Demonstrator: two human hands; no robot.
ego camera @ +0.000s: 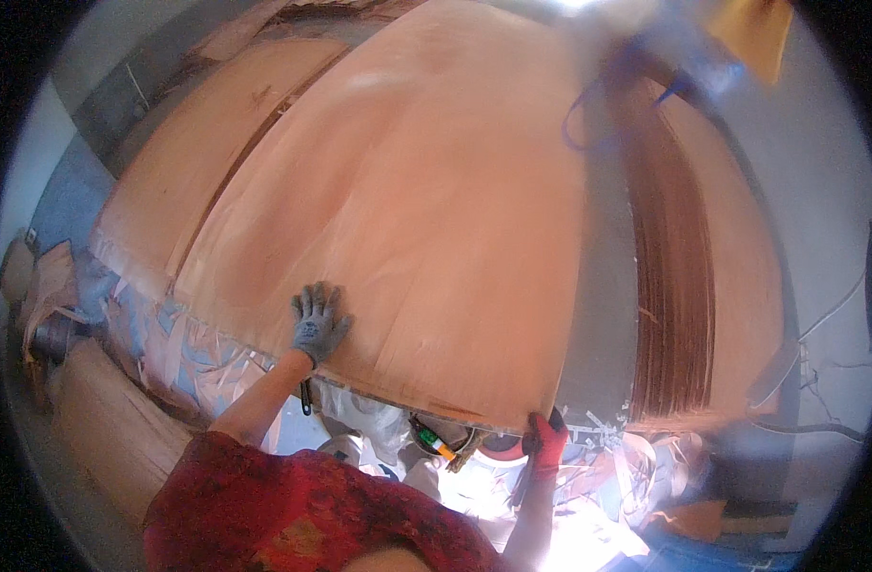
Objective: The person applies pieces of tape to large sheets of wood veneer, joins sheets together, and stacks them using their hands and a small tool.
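A broad, thin sheet of reddish-brown wood veneer [436,236] covers the middle of the work surface, with soft ripples on its left side. My left hand [318,329], in a grey work glove, lies flat on the sheet near its front edge, fingers spread. At the sheet's front right corner is my right hand [548,443], in a red glove with dark parts. Its fingers are curled, and whether they grip the corner or a tool is hidden. A dark handle [306,397] hangs below the edge near my left wrist.
Another veneer sheet [221,136] lies to the left. On the right are a grey strip [607,286], a dark brown stack of veneer edges [672,286] and a paler sheet [743,286]. Beneath the front edge are a green-and-orange object [432,440] and veneer scraps [192,357]. A blurred blue loop hangs upper right.
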